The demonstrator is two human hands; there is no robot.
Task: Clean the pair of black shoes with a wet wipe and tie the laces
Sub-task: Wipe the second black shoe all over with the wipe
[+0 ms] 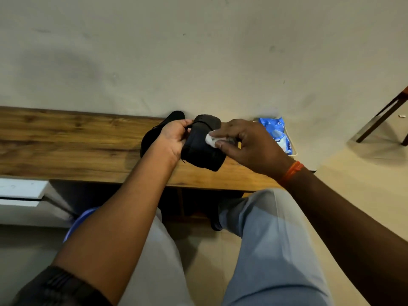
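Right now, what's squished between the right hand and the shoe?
A crumpled white wet wipe, pressed by the right hand against the held black shoe, in the head view.

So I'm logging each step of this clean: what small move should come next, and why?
Probably drag the wet wipe further along the held shoe. The right hand pinches the wipe against it while the left hand grips it above the bench. The second shoe lies behind.

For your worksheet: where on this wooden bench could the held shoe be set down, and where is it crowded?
Free: the wooden bench top left of the second shoe, out to the picture's left edge. Crowded: the right end, where the left hand, held shoe, right hand with wipe, and blue wipes pack cluster.
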